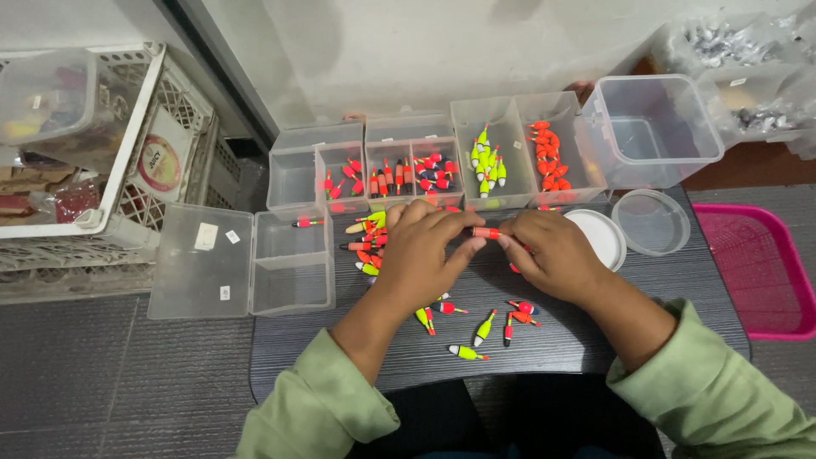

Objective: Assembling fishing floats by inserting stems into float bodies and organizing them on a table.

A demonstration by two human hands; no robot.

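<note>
Both my hands meet over the middle of a dark grey table (586,340). My left hand (422,253) and my right hand (552,253) together pinch a small orange fishing float (486,232) between their fingertips. A heap of orange and yellow floats (367,242) lies just left of my left hand. More loose floats (480,327), yellow-green and red, lie near the table's front edge below my hands. Behind my hands stand clear compartment boxes holding sorted floats: red ones (399,177), yellow-green ones (487,161) and orange ones (548,161).
An open clear box with lid (242,263) lies at the table's left. A large clear tub (650,127) and two round lids (650,223) sit at the right. A white crate (127,144) stands far left, a pink basket (761,263) far right.
</note>
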